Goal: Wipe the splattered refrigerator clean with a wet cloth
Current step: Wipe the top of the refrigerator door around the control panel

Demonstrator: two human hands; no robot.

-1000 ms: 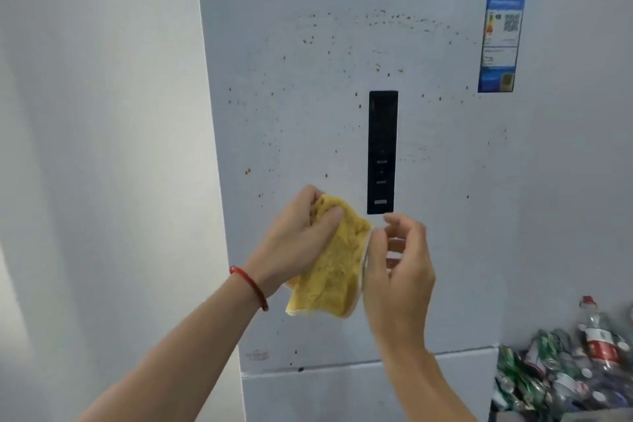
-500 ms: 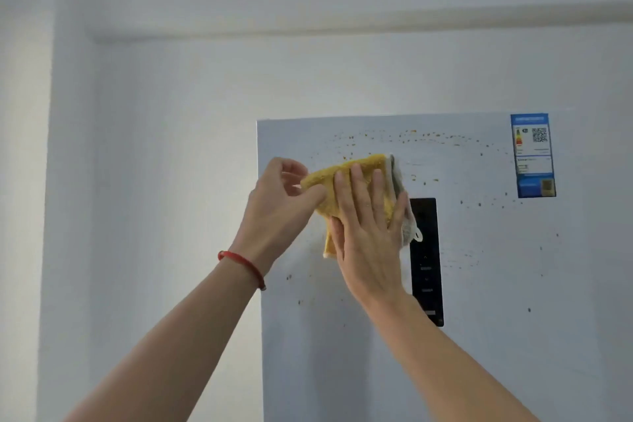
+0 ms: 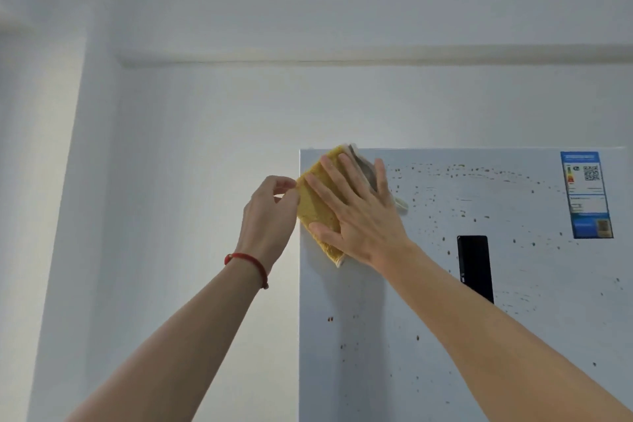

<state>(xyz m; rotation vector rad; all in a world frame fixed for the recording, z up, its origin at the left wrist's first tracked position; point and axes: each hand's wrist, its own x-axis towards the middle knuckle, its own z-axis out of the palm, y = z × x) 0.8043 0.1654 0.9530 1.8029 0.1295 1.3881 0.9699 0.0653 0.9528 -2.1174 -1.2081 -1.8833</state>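
Observation:
A white refrigerator (image 3: 445, 336) fills the right half of the view, its door dotted with brown splatters, thickest in an arc near the top. A yellow cloth (image 3: 317, 205) with a pale backing lies flat against the door's top left corner. My right hand (image 3: 359, 216) presses on the cloth with straight, spread fingers. My left hand (image 3: 270, 212), with a red string on the wrist, pinches the cloth's left edge just past the refrigerator's side.
A black vertical control panel (image 3: 474, 267) sits in the middle of the door. A blue energy label (image 3: 585, 195) is stuck at the door's top right. White wall surrounds the refrigerator on the left and above.
Both hands have carried the cloth up and left, from beside the control panel to the door's top left corner. My right hand went from pinching the cloth to pressing flat on it.

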